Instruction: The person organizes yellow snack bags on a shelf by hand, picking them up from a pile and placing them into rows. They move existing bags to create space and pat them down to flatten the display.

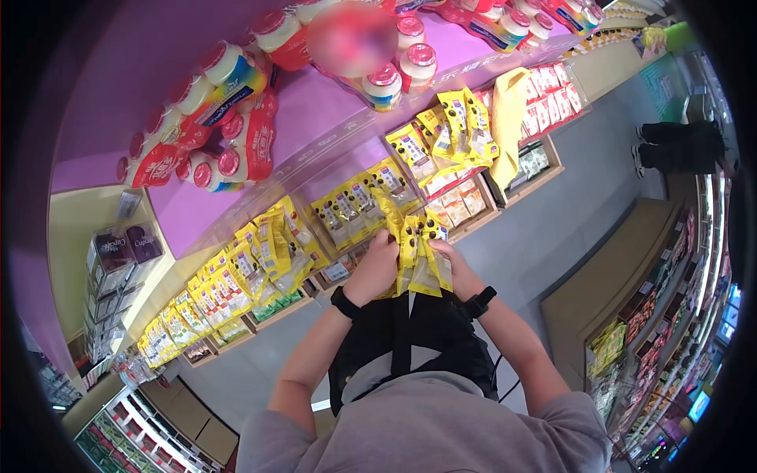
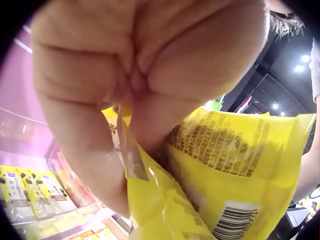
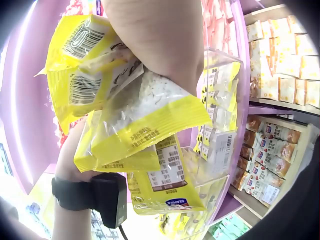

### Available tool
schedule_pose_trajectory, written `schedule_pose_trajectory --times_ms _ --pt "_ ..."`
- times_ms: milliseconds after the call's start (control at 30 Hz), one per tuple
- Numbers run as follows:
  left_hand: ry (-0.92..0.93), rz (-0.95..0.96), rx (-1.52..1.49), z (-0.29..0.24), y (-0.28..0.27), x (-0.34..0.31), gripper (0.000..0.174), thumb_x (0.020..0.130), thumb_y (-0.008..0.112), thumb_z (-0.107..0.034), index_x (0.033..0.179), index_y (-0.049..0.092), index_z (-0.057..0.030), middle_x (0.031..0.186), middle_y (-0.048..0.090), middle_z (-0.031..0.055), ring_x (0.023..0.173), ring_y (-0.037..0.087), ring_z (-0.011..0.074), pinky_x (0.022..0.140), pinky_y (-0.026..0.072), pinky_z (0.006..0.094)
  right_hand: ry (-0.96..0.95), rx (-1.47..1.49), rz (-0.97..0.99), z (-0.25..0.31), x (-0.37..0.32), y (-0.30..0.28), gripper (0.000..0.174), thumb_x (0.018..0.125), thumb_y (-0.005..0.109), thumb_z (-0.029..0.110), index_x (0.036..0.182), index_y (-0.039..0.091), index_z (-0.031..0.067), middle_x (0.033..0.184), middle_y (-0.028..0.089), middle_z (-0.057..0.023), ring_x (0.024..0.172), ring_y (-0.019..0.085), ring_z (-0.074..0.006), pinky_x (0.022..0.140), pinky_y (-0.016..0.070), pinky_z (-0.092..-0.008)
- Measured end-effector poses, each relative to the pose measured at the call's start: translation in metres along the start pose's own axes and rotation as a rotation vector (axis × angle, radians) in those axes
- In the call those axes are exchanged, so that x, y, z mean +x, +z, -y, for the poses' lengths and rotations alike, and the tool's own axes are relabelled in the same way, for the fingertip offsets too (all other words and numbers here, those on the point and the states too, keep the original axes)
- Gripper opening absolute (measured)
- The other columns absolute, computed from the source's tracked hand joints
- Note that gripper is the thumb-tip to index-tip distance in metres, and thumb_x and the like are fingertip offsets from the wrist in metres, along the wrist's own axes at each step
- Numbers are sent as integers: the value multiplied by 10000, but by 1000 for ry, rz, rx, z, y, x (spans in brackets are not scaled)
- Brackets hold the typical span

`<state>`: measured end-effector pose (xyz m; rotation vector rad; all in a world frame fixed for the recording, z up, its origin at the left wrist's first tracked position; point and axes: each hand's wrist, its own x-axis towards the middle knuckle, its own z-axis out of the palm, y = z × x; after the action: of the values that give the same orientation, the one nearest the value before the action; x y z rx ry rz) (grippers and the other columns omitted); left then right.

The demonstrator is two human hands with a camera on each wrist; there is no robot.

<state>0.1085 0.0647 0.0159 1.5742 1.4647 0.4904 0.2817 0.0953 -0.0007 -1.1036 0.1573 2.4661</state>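
Note:
Several yellow snack bags (image 1: 418, 256) with clear lower windows and dark round printed shapes are bunched between my hands, in front of the waist. My left hand (image 1: 374, 272) pinches a bag at the left side of the bunch. Its curled fingers press into the yellow film of a bag (image 2: 165, 205) in the left wrist view, where a barcode shows. My right hand (image 1: 460, 272) grips the right side of the bunch. In the right wrist view, bags (image 3: 145, 122) fan out below that hand, showing barcodes and a whitish content.
A shelf bin (image 1: 339, 240) of matching yellow bags lies just beyond my hands, with more yellow bags (image 1: 465, 130) piled at its right. Bottle packs (image 1: 229, 87) stand on the purple counter (image 1: 315, 118). A person in dark trousers (image 1: 678, 146) is in the right aisle.

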Motion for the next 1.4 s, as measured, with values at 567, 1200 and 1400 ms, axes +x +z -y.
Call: schedule_pose_trajectory --times_ms 567,1200,1400 --pt "-425 -35 -32 118 0 50 604 772 514 -369 1171 346 52 1162 389 281 1096 400 327 891 334 356 -331 13 15 24 -8 -63 358 752 530 177 1055 483 -8 951 581 -123 827 572 -238 772 450 -346" --pt "-1270 -88 83 123 41 107 1350 466 789 -404 1247 -270 -105 1289 -300 181 1228 -149 389 994 141 507 -408 188 -63 14 -31 -82 327 745 540 120 1034 489 -24 945 583 -122 833 576 -229 764 461 -338" --pt "-1151 -218 107 143 44 109 1333 476 769 -429 1244 -244 -28 1243 -310 278 1213 -201 383 1029 73 329 -427 248 -61 17 -40 -83 321 753 529 114 1043 483 -17 963 576 -121 847 570 -232 773 457 -341"
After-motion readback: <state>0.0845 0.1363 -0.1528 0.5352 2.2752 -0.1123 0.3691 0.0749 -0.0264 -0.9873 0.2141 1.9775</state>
